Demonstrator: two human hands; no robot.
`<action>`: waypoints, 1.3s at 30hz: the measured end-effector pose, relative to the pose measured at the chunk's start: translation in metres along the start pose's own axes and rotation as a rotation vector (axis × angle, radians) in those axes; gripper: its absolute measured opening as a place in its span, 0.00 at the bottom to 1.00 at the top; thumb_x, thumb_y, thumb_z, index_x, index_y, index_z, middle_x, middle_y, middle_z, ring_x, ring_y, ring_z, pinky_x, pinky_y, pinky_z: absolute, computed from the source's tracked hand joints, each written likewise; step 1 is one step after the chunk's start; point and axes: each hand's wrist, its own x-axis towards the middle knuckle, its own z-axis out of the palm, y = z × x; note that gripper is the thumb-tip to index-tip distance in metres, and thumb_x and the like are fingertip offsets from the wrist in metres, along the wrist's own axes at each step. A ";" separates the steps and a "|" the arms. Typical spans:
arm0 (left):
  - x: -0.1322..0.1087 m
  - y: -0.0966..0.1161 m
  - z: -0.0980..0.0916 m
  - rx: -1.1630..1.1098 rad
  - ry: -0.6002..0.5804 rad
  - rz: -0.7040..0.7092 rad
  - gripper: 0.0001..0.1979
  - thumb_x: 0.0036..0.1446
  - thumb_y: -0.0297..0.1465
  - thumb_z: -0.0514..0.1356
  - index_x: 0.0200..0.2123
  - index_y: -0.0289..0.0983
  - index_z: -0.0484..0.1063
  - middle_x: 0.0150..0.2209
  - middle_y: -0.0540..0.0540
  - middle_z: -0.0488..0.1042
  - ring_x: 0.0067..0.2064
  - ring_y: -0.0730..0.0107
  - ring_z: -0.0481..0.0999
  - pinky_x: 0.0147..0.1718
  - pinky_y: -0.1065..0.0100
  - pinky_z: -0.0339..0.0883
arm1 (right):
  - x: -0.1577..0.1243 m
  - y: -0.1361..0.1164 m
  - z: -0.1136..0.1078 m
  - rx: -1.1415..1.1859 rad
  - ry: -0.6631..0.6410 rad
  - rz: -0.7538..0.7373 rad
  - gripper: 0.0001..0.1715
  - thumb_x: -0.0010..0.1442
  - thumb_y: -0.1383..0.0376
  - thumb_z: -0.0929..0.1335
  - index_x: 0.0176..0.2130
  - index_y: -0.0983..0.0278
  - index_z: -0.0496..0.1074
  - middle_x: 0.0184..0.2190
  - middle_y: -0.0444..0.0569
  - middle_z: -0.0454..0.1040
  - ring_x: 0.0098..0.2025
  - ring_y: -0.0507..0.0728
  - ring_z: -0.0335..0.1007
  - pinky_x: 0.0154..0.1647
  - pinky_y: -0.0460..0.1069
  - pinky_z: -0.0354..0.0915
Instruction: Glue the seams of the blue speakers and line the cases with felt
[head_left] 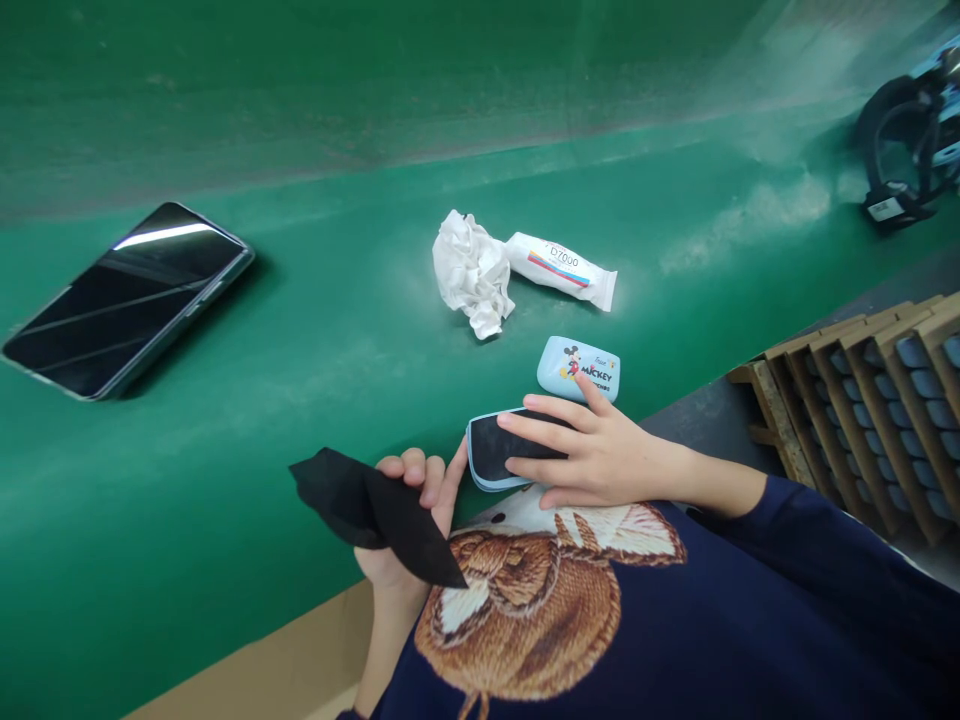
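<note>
My left hand (436,488) is closed around a limp piece of black cloth or thin sheet (341,500), which spreads out on both sides of the fist. One of its fingers reaches to the near-left edge of a small light-blue rimmed case with a black face (495,447). Flat across that black face lies my right hand (592,450), fingers spread. Just beyond the right fingertips sits a light-blue piece with a Mickey print (559,372), its lower corner close to the hand.
A crumpled white tissue (472,270) touches a white tube marked D7000 (559,268) on the green bench (337,350). At the left lies a dark phone (127,300). Black strapped gear (896,150) is far right, above wooden racks (862,410) holding several bluish pieces.
</note>
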 end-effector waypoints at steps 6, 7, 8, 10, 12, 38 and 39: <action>0.000 0.001 0.003 -0.041 0.018 -0.018 0.13 0.44 0.41 0.72 0.30 0.43 0.75 0.26 0.57 0.69 0.22 0.81 0.65 0.52 0.53 0.73 | -0.023 0.030 -0.018 -0.007 0.289 0.370 0.21 0.68 0.57 0.62 0.59 0.56 0.65 0.62 0.52 0.66 0.63 0.63 0.61 0.68 0.67 0.47; 0.000 0.001 0.003 -0.039 0.022 -0.022 0.13 0.44 0.41 0.72 0.30 0.43 0.75 0.26 0.57 0.69 0.22 0.81 0.65 0.52 0.53 0.73 | -0.028 0.036 -0.020 0.004 0.308 0.466 0.22 0.68 0.59 0.63 0.60 0.57 0.64 0.61 0.53 0.66 0.63 0.63 0.62 0.67 0.67 0.51; 0.001 0.001 0.003 -0.036 0.024 -0.024 0.13 0.44 0.41 0.72 0.30 0.43 0.75 0.26 0.57 0.69 0.22 0.81 0.64 0.52 0.53 0.73 | -0.033 0.041 -0.020 0.017 0.294 0.537 0.23 0.68 0.60 0.63 0.61 0.57 0.63 0.62 0.55 0.66 0.62 0.63 0.63 0.65 0.66 0.54; 0.001 0.001 0.004 -0.031 0.023 -0.023 0.14 0.43 0.41 0.72 0.30 0.43 0.75 0.26 0.57 0.69 0.22 0.81 0.64 0.53 0.53 0.73 | -0.040 0.048 -0.018 0.039 0.172 0.592 0.28 0.67 0.59 0.64 0.63 0.61 0.60 0.63 0.59 0.64 0.62 0.65 0.62 0.63 0.65 0.58; 0.001 0.002 0.004 -0.029 0.021 -0.017 0.15 0.42 0.42 0.73 0.31 0.43 0.75 0.26 0.57 0.70 0.22 0.81 0.65 0.53 0.53 0.73 | -0.044 0.050 -0.011 0.072 -0.004 0.562 0.34 0.66 0.55 0.65 0.65 0.65 0.57 0.65 0.63 0.60 0.64 0.68 0.60 0.62 0.66 0.60; 0.001 0.000 -0.002 -0.100 -0.066 0.011 0.10 0.46 0.36 0.70 0.32 0.41 0.77 0.28 0.55 0.73 0.24 0.81 0.70 0.53 0.50 0.74 | -0.051 0.051 -0.022 0.058 0.033 1.078 0.21 0.69 0.58 0.58 0.42 0.58 0.77 0.32 0.46 0.79 0.31 0.57 0.74 0.28 0.49 0.62; 0.001 0.000 -0.003 -0.101 -0.070 0.015 0.11 0.45 0.36 0.71 0.33 0.41 0.77 0.28 0.55 0.73 0.24 0.80 0.70 0.54 0.50 0.74 | -0.051 0.050 -0.022 -0.010 0.049 1.097 0.20 0.69 0.57 0.59 0.43 0.59 0.77 0.33 0.47 0.79 0.32 0.58 0.74 0.29 0.50 0.63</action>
